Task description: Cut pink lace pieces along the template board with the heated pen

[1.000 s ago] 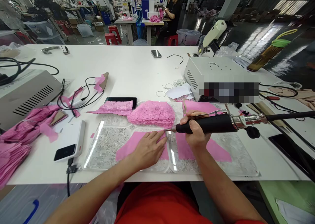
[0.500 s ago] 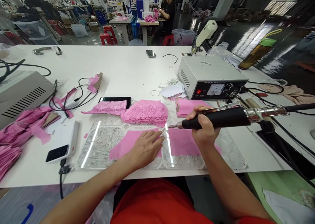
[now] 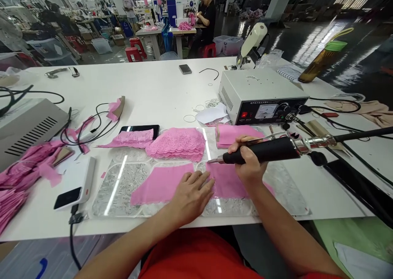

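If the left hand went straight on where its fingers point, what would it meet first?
Above the pink cloth, most likely the metal tip of the black tool in the right hand, just ahead of the left hand. Its height is unclear here, so the hand might pass beneath.

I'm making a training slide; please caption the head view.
Right hand grips a black corded tool while the left hand lies over flat pink fabric.
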